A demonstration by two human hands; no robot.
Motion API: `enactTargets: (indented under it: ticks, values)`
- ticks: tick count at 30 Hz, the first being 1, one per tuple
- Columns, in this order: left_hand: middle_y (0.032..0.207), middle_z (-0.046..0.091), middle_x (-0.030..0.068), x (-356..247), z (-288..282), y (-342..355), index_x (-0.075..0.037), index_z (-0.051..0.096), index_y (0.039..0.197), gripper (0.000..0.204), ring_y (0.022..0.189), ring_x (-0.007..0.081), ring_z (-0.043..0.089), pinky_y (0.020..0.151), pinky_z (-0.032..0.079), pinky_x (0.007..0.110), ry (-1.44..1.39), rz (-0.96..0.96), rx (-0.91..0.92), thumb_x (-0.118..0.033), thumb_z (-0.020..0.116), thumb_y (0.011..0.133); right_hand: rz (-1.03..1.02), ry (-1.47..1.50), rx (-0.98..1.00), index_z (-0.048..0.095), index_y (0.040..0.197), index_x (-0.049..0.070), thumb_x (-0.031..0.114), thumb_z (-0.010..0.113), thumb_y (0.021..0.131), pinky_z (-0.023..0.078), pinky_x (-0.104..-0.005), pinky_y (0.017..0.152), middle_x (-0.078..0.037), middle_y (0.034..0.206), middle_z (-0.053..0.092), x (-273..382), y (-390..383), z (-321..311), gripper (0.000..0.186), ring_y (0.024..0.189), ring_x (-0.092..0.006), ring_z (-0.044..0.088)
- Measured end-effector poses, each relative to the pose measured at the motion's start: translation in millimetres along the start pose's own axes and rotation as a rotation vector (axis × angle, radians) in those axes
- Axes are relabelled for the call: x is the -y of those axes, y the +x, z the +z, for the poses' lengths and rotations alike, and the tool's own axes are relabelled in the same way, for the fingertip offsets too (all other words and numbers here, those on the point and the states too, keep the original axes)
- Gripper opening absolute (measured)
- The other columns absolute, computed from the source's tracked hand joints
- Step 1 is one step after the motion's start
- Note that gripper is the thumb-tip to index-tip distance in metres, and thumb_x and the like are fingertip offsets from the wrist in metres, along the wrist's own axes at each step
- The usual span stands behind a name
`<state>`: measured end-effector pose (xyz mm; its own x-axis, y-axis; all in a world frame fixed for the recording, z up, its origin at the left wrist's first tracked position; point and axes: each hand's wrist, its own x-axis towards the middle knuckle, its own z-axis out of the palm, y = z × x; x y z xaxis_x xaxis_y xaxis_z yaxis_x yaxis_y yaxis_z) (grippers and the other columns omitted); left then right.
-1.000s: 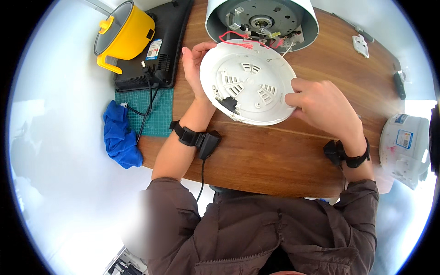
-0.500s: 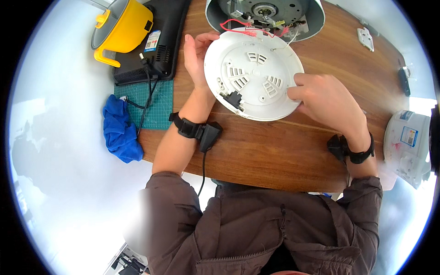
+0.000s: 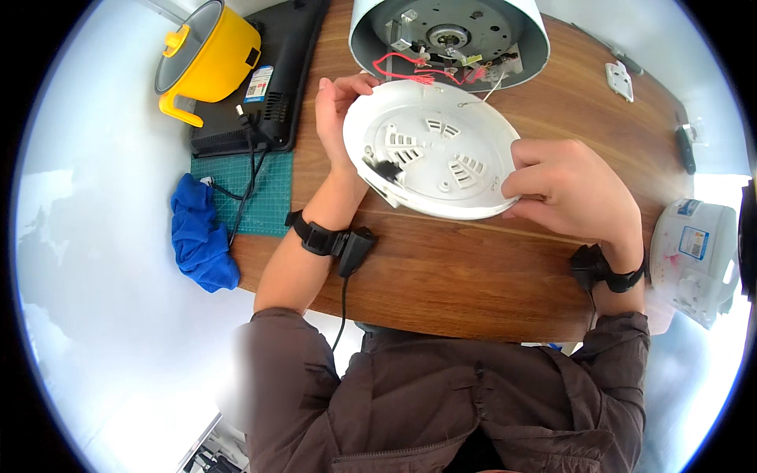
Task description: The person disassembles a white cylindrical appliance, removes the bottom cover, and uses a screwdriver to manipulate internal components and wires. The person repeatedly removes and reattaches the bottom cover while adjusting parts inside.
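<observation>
A round white plastic base cover [image 3: 432, 169] with three groups of vent slots and a black socket at its lower left is held tilted above the table. My left hand [image 3: 341, 110] holds its left rim, the thumb side partly behind it. At the right rim, my right hand [image 3: 564, 185] pinches the edge between thumb and fingers. Just beyond lies a pale cylindrical appliance housing [image 3: 544, 47], its open underside showing a metal plate. Red wires [image 3: 406, 72] and a thin white wire run from the housing toward the cover's far rim.
On the left, a yellow pot [image 3: 211, 59] sits on a black panel-like device [image 3: 284, 75] with a cable. A green cutting mat [image 3: 272, 193] and blue cloth [image 3: 201, 236] are nearer. Rightward are a white plate [image 3: 620, 81], a screwdriver [image 3: 627, 61], a dark-handled tool [image 3: 686, 150] and a white container [image 3: 686, 260].
The cover has tipped, its inner face now seen at a flatter angle, and sits a little farther from the housing. Both hands still grip its rim; more of the housing's underside shows.
</observation>
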<state>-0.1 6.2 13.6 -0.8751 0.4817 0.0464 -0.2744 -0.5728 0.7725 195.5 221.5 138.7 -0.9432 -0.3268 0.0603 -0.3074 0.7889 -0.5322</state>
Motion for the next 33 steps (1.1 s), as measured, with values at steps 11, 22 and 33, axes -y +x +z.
enactTargets:
  ticks: [11,22,33]
  values:
    - [0.093,0.059,0.0075,-2,11,-5,-0.005,0.059,0.101,0.052,0.092,0.0190,0.059,0.085,0.051,0.034,0.133,0.269,-0.084,-0.052,0.038,0.109,0.119,0.075,-0.231,0.072,0.090,0.001,0.009,0.085,0.076,0.051,-0.0382,0.067,-0.011,0.083,0.066,-16,-2,-13,0.020,0.074,-0.0290,0.064]
    - [0.142,0.048,0.0110,7,31,-7,-0.004,0.041,0.140,0.057,0.137,0.0244,0.045,0.118,0.033,0.042,0.244,0.471,0.006,-0.052,0.039,0.110,0.284,0.043,-0.560,0.070,0.111,-0.003,0.020,0.076,0.091,0.052,-0.0370,0.074,-0.015,0.091,0.071,-39,8,-10,0.031,0.080,-0.0292,0.067]
    - [0.165,0.017,0.0246,7,46,-12,-0.003,-0.008,0.164,0.086,0.153,0.0331,0.021,0.125,0.019,0.045,0.639,0.328,0.093,-0.041,0.048,0.110,0.389,0.027,-0.692,0.069,0.109,-0.001,0.029,0.074,0.096,0.054,-0.0359,0.072,-0.016,0.085,0.075,-41,12,5,0.034,0.078,-0.0294,0.072]
